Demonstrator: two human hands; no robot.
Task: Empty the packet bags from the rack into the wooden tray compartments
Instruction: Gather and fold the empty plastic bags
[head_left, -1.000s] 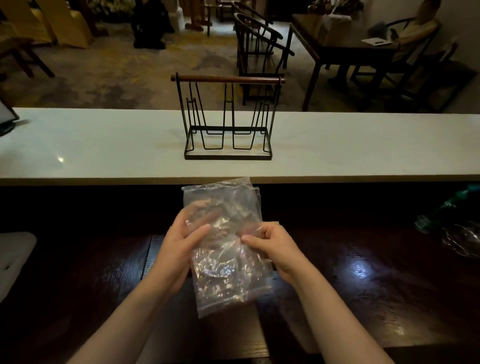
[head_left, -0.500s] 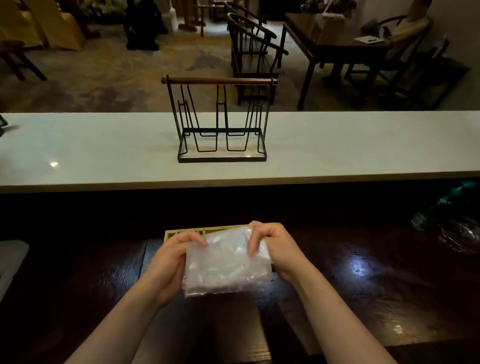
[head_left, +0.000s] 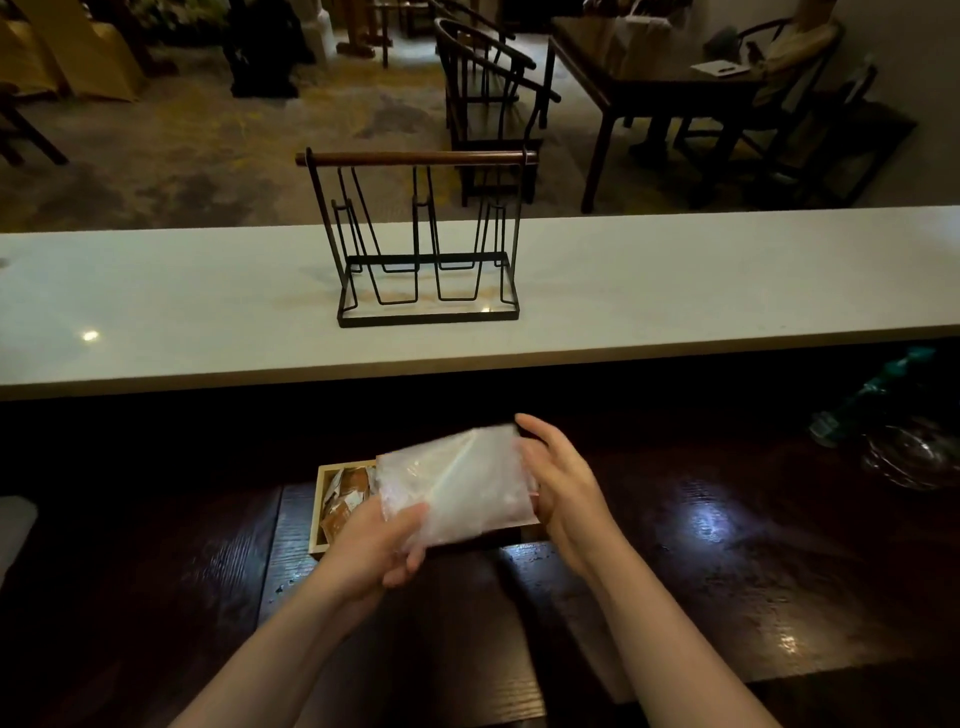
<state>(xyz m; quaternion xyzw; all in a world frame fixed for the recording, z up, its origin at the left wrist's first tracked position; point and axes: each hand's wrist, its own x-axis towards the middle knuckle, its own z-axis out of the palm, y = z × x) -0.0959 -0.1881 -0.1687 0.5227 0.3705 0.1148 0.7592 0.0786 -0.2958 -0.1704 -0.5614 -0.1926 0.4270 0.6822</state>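
Observation:
A crumpled clear plastic bag (head_left: 457, 483) hangs over the wooden tray (head_left: 318, 509) on the dark lower counter. My left hand (head_left: 379, 545) pinches the bag's lower left corner. My right hand (head_left: 561, 478) rests against its right edge with fingers spread. Brown packets (head_left: 345, 499) lie in the tray's left compartment; the bag hides the rest of the tray. The black wire rack (head_left: 421, 239) with a wooden handle stands on the white upper counter, with no bags in it.
The white counter (head_left: 727, 280) runs across the view behind the dark wooden worktop (head_left: 727, 545). A glass dish (head_left: 909, 457) and a green item (head_left: 878, 389) sit at the far right. Chairs and a table stand beyond the counter.
The bag went from upright to folded low, then lifted and tilted over the tray. My left hand slid to its lower corner, uncovering the tray's left compartment with packets.

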